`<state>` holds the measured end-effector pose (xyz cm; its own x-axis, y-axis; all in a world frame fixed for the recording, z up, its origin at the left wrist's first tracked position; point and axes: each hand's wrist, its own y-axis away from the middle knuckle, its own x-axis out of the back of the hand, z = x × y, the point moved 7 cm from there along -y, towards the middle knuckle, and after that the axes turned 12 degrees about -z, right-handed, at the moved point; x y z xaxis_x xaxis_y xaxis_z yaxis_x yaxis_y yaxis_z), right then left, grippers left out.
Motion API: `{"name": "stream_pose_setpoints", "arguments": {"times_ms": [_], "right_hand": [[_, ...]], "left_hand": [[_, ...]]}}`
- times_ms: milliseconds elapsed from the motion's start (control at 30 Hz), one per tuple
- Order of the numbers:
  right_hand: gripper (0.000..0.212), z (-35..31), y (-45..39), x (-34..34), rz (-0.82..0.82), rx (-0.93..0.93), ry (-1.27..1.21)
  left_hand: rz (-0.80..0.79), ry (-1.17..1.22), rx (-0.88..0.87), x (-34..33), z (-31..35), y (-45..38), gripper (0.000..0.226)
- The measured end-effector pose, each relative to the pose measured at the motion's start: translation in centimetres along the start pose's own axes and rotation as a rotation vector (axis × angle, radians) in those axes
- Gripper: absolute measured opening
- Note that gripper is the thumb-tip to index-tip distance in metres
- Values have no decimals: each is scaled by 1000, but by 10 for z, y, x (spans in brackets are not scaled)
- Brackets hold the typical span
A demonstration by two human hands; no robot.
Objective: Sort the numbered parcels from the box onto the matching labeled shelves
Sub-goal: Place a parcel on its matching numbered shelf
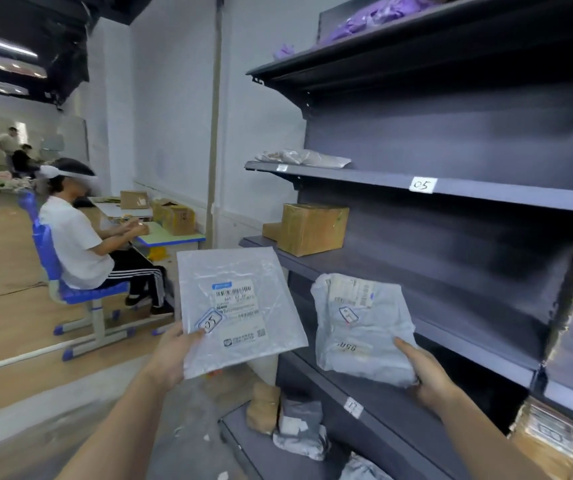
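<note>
Two parcels are in hand before the dark shelving unit (451, 140). We see the larger, a flat white mailer (240, 306) marked 05, held up on the left, the left hand (170, 358) pinching its near-left corner with the thumb on top. We judge it light, limp and slick, so a grip along an edge suits it best. The smaller, a crumpled grey bag (364, 327), sits on the right, gripped at its near edge by the right hand (427, 372); we judge it soft and squashy, and its number is unreadable. One shelf label 05 (423, 185) shows far right. We count one brown carton (313, 228) on the shelf below that label.
</note>
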<state>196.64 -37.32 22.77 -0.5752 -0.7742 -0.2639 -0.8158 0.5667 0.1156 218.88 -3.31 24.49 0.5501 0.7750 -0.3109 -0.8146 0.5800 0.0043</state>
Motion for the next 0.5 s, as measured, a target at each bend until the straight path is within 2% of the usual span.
{"name": "stream_pose_setpoints", "arguments": {"times_ms": [67, 200, 267, 367, 500], "right_hand": [[29, -11, 0, 7, 36, 23, -10], [16, -40, 4, 27, 81, 74, -62], [20, -57, 5, 41, 118, 109, -47], [23, -83, 1, 63, 181, 149, -52], [25, -106, -11, 83, 223, 180, -64]], "left_hand": [[-26, -4, 18, -8, -3, -20, 23], [-61, -16, 43, -32, -11, -63, 26], [-98, -18, 68, -48, -16, -82, 31], [-169, -40, 63, -74, -14, -102, 22], [-234, -59, 51, -96, -15, -133, 32]]}}
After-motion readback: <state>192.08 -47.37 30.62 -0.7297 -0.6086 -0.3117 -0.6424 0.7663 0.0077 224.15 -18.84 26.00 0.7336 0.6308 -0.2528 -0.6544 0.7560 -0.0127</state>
